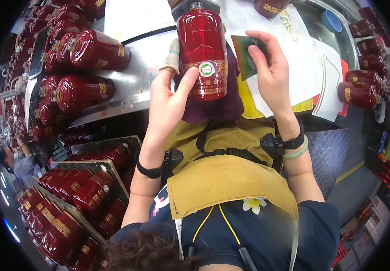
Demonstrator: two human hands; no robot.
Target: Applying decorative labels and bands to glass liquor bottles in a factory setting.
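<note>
A red glass bottle [202, 38] with a gold-patterned band and a round white-and-green sticker [206, 69] lies in front of me, neck pointing away. Its lower end rests on a dark purple cloth [213, 113]. My left hand [165, 97] holds the bottle's left side, thumb on the label beside the sticker. Pale fabric covers [172, 56] sit on its fingers. To the right of the bottle, my right hand [271, 67] holds a thin dark green sheet [247, 63], with the thumb over its face and the other fingers partly hidden.
Several red bottles [100, 49] stand on the metal bench at left, and more fill crates [122, 167] below. White paper [301, 67] and a yellow sheet [251, 106] lie at right. A blue cup [331, 21] stands at far right. Another person [25, 162] is at far left.
</note>
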